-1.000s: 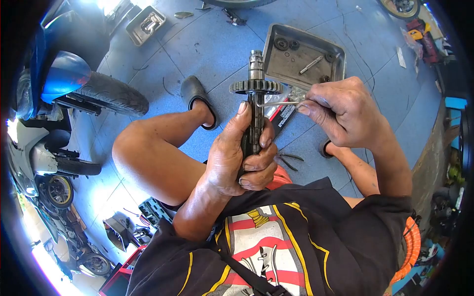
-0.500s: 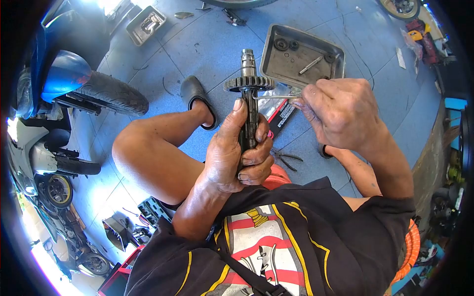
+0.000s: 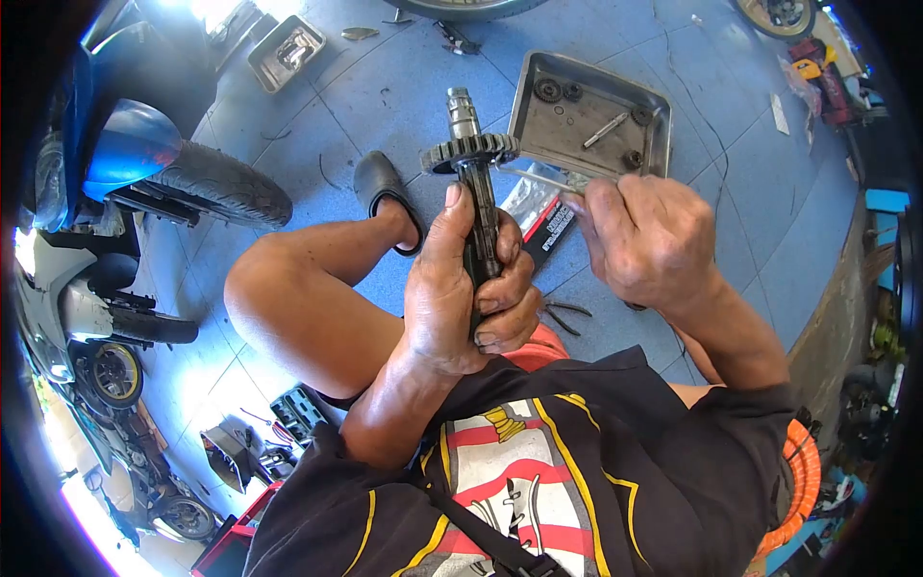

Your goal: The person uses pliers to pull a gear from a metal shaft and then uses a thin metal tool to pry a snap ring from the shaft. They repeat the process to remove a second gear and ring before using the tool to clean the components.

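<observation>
My left hand (image 3: 442, 288) is wrapped round the lower part of a splined gear shaft (image 3: 462, 120), with the thumb lying up along it. The shaft stands nearly upright, its top leaning left. A toothed gear (image 3: 452, 156) sits on it above my thumb. Pinched in my right hand (image 3: 654, 236) is a thin metal pick (image 3: 540, 177), its handle end hidden by the fingers. The pick's tip reaches the shaft just under the gear's right side.
A metal tray (image 3: 577, 115) on the blue tiled floor holds small gears (image 3: 547, 90) and a pin (image 3: 606, 131). Below it lie a plastic bag (image 3: 525, 200), a red-and-black box (image 3: 555, 228) and pliers (image 3: 567, 315). A motorcycle wheel (image 3: 226, 188) stands at left, a smaller tray (image 3: 272, 77) behind.
The shaft's top has tipped left with the gear. My right hand has come slightly lower and left, and the pick now slants instead of lying level.
</observation>
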Tool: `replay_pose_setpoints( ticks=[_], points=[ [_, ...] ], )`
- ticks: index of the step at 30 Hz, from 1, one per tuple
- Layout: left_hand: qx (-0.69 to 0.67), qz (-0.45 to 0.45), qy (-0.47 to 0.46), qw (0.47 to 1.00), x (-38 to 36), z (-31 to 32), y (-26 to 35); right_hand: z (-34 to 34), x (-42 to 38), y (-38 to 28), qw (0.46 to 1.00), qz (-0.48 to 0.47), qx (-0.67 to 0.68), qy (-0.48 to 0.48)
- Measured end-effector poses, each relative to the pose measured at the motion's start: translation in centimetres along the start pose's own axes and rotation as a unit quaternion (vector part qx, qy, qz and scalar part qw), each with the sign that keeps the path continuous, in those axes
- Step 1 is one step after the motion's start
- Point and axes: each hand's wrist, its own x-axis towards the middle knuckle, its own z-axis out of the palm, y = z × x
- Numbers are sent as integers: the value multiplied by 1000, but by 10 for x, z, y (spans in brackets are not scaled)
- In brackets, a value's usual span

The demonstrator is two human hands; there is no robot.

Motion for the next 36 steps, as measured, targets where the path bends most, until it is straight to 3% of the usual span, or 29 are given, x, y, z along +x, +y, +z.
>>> replay_pose_setpoints(
  ticks=[2,4,7,11,13,14,16,19,26,31,36],
  points=[
    [3,8,-8,1000,0,-2,2,2,-1,-1,997,18,69,5],
    [19,5,3,1000,0,-3,1,1,-3,-4,968,87,235,-2],
    [64,11,54,996,0,0,-2,-6,1,-6,936,140,321,-41],
    [140,36,105,984,1,3,-5,-5,2,-5,915,142,374,-43],
    [157,49,120,979,1,3,-5,-9,1,-4,766,308,545,-146],
    [164,49,126,977,1,3,-5,-8,1,-5,767,304,544,-151],
    [165,54,133,976,1,3,-6,-3,-1,-11,604,374,688,-147],
    [182,66,160,968,0,5,-7,8,-4,-30,619,381,681,-91],
    [207,60,160,963,-2,9,-5,23,-13,-41,660,370,652,-55],
    [232,78,173,954,-1,9,-6,21,-12,-46,736,368,568,-32],
    [249,71,157,953,-2,6,-4,21,-15,-49,755,369,541,-17]
  ],
)
